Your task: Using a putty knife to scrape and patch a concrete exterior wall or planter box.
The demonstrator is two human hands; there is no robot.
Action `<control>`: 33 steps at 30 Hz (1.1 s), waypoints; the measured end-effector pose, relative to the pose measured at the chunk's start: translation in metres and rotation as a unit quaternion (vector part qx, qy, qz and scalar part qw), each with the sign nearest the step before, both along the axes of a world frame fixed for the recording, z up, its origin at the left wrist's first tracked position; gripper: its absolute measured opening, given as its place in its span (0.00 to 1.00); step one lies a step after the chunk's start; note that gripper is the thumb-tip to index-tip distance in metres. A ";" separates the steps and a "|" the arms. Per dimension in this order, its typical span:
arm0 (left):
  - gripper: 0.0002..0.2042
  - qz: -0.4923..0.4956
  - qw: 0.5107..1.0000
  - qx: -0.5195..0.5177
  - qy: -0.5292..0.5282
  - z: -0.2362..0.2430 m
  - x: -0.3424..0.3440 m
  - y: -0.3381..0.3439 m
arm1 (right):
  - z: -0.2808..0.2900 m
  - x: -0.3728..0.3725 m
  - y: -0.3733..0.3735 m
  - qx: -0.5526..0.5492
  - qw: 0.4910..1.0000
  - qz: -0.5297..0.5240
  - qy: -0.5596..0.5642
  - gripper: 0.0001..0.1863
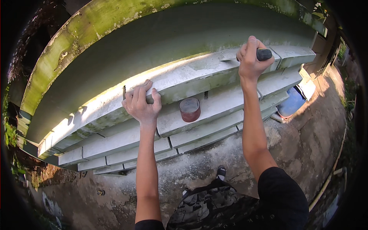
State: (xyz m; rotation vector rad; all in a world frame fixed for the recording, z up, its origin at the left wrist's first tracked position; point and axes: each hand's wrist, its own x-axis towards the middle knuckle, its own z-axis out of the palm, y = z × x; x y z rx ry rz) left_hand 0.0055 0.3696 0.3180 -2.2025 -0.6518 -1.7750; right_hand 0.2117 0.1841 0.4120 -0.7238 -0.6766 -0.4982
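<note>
My right hand (253, 57) is wrapped round the black handle (263, 54) of a scraper. Its thin flat blade (229, 57) points left and lies against the top of a pale, patchy concrete ledge (188, 73). Further left, my left hand (143, 102) leans on the front edge of the same ledge, fingers spread and thumb apart, with nothing in it. Between my arms a round reddish-brown tin (189, 109) stands upright on the step below, its top greyish.
Stepped concrete blocks (209, 132) descend below the ledge. Behind rises a curved greenish wall with a mossy rim (73, 32). A blue container (291, 102) stands at the right on stained ground (291, 143). A pipe (326, 189) runs along the far right.
</note>
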 end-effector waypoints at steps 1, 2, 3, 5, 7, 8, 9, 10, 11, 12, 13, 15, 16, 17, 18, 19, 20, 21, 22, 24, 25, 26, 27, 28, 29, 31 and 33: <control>0.08 0.003 1.000 0.004 0.000 0.000 -0.002 0.004 | 0.007 -0.007 -0.004 -0.004 1.000 0.002 -0.005 0.24; 0.07 0.005 1.000 -0.003 0.002 -0.002 -0.002 0.001 | 0.010 -0.012 -0.018 0.027 0.999 0.040 -0.014 0.25; 0.07 0.007 1.000 -0.010 0.004 -0.003 -0.001 0.000 | 0.007 -0.008 -0.012 0.028 0.999 0.039 -0.013 0.25; 0.07 0.005 1.000 -0.012 0.004 -0.002 0.002 -0.002 | 0.002 -0.002 0.009 0.010 1.000 -0.023 -0.001 0.25; 0.07 0.006 1.000 -0.015 0.002 -0.002 0.003 -0.002 | 0.010 0.004 -0.003 -0.030 0.999 -0.012 0.001 0.24; 0.07 0.007 1.000 -0.018 0.006 -0.004 -0.002 -0.003 | 0.013 -0.001 -0.012 -0.008 1.000 0.019 0.003 0.24; 0.07 0.005 1.000 -0.011 0.003 -0.002 -0.001 -0.001 | 0.014 -0.002 -0.019 0.019 0.999 0.049 0.001 0.24; 0.07 0.004 1.000 -0.004 0.001 -0.001 0.000 0.001 | 0.005 -0.006 -0.024 0.030 0.995 0.091 -0.001 0.24; 0.07 0.003 1.000 -0.005 0.001 -0.001 0.002 -0.001 | 0.001 -0.003 -0.021 0.028 0.996 0.090 -0.001 0.24; 0.07 0.007 1.000 -0.011 0.003 -0.001 0.003 -0.002 | -0.002 0.000 -0.016 0.011 0.995 0.096 0.000 0.24; 0.07 0.011 1.000 -0.017 0.006 -0.001 0.005 -0.003 | -0.003 0.001 -0.013 -0.007 0.995 0.102 0.001 0.24; 0.07 0.015 1.000 -0.025 0.007 -0.002 0.003 -0.002 | 0.002 -0.007 -0.016 -0.008 0.994 0.106 0.006 0.24; 0.07 0.019 0.999 -0.033 0.007 -0.003 0.001 -0.001 | 0.000 -0.015 -0.021 0.015 0.991 0.134 -0.015 0.24; 0.07 0.018 0.999 -0.034 0.007 -0.001 0.003 -0.001 | 0.000 -0.018 -0.027 0.038 0.986 0.159 -0.037 0.24; 0.08 0.014 1.000 -0.018 0.004 0.001 0.003 -0.001 | -0.008 -0.016 -0.009 -0.010 0.994 0.103 -0.029 0.25; 0.08 0.011 1.000 -0.003 0.001 0.002 0.004 -0.002 | -0.007 -0.014 -0.011 -0.011 0.994 0.102 -0.029 0.25; 0.08 0.013 1.000 0.000 0.004 0.002 0.002 0.000 | -0.004 -0.016 -0.011 -0.006 0.992 0.126 -0.023 0.25; 0.08 0.016 1.000 -0.001 0.006 0.001 0.001 0.000 | 0.001 -0.018 -0.012 -0.002 0.988 0.151 -0.017 0.25; 0.08 0.017 1.000 -0.007 0.007 -0.001 -0.001 -0.001 | 0.006 -0.024 -0.020 0.021 0.986 0.162 -0.034 0.24; 0.08 0.014 1.000 -0.015 0.006 -0.001 0.003 -0.003 | -0.004 -0.020 -0.011 0.002 0.990 0.133 -0.039 0.24; 0.08 0.013 1.000 -0.017 0.007 0.000 0.006 -0.004 | -0.007 -0.018 -0.006 -0.015 0.993 0.104 -0.044 0.24; 0.08 0.016 1.000 -0.018 0.008 0.001 0.005 -0.003 | -0.004 -0.017 0.000 -0.017 0.995 0.091 -0.049 0.24; 0.08 0.018 1.000 -0.019 0.008 0.001 0.004 -0.003 | 0.000 -0.020 -0.003 -0.017 0.994 0.094 -0.048 0.24; 0.08 0.019 1.000 -0.013 0.005 0.000 0.004 -0.003 | 0.005 -0.023 -0.009 -0.005 0.992 0.120 -0.050 0.24; 0.08 0.017 1.000 -0.007 0.001 0.000 0.004 -0.002 | 0.008 -0.028 -0.015 0.007 0.988 0.144 -0.052 0.24; 0.08 0.016 1.000 -0.008 0.002 0.001 0.002 0.002 | 0.001 -0.029 -0.015 0.011 0.988 0.144 -0.053 0.24; 0.08 0.011 1.000 -0.011 0.002 0.001 0.004 -0.002 | -0.004 -0.022 0.002 -0.025 0.995 0.075 -0.065 0.24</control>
